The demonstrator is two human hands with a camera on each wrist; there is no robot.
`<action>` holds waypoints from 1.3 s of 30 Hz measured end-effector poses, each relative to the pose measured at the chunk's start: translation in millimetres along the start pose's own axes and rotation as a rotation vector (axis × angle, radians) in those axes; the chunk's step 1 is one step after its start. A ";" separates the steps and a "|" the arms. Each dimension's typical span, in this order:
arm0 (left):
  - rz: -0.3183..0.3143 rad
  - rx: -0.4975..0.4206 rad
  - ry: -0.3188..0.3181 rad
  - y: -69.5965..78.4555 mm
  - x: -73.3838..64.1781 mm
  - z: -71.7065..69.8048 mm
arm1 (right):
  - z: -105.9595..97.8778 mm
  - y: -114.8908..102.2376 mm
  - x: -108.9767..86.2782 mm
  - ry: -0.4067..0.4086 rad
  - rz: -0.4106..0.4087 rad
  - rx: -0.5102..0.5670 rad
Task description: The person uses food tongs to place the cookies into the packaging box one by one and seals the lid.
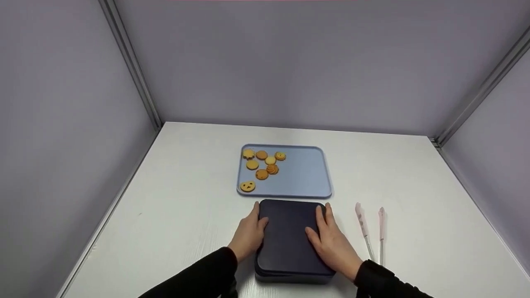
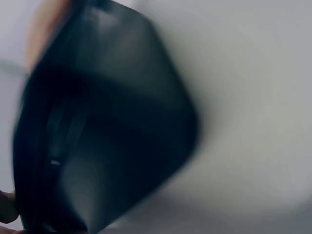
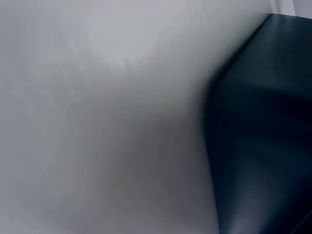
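Note:
A dark navy lidded box (image 1: 292, 244) stands on the white table near its front edge, and a seam shows along its near side in the head view. My left hand (image 1: 248, 234) holds its left side, thumb on the top edge. At the right side my right hand (image 1: 333, 240) grips it, thumb and a finger on the lid and another finger along the edge. Blurred dark walls of the box fill much of the left wrist view, with a fingertip (image 2: 7, 207) at the lower left. Fingers beneath the edges are hidden.
Beyond the box lies a light blue tray (image 1: 304, 176) with several cookies (image 1: 261, 174) on its left half. Two slim utensils with pink handles (image 1: 361, 219) lie on the white table (image 1: 186, 178) at right, partly behind my sleeve. Grey panels (image 1: 281, 62) enclose the table.

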State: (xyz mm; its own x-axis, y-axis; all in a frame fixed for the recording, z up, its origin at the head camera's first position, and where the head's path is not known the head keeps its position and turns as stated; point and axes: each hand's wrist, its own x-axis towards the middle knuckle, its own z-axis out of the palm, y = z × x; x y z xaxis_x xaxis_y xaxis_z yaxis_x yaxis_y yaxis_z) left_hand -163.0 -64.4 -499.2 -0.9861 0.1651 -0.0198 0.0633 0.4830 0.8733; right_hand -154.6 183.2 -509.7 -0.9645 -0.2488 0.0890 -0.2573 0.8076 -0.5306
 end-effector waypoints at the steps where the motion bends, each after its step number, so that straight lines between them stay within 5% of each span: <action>1: 0.034 0.077 0.000 -0.1 -1.1 2.1 | 0.1 0.8 0.1 0.012 -0.012 -0.021; 6: 0.205 0.436 -0.016 4.2 -8.0 13.7 | -0.3 5.1 0.3 0.070 -0.090 -0.121; 10: 0.289 0.672 -0.094 5.3 -14.0 22.5 | 1.0 6.8 -1.4 0.088 -0.149 -0.142; 17: 0.364 0.788 -0.087 -1.7 -17.1 31.4 | 3.6 7.4 -2.0 0.127 -0.243 -0.297; 23: 0.365 0.770 -0.075 -7.5 -18.3 32.1 | 8.1 6.7 -0.6 0.120 -0.282 -0.389; 32: 0.344 0.638 -0.091 -11.2 -18.7 28.7 | 9.8 6.9 -2.5 0.110 -0.250 -0.298; 35: 0.321 0.480 -0.077 -13.6 -17.9 27.4 | 9.1 7.4 -3.2 0.103 -0.231 -0.240; 39: 0.217 0.125 -0.055 -16.0 -16.8 24.6 | 7.8 7.6 -2.6 0.094 -0.203 -0.181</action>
State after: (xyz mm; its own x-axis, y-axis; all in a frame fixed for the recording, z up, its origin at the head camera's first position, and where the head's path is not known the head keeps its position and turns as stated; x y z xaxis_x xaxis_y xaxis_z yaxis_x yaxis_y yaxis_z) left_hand -143.7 -53.8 -524.8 -0.9376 0.3215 0.1325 0.2949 0.5334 0.7928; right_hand -153.5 185.8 -520.5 -0.8912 -0.3713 0.2604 -0.4442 0.8306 -0.3359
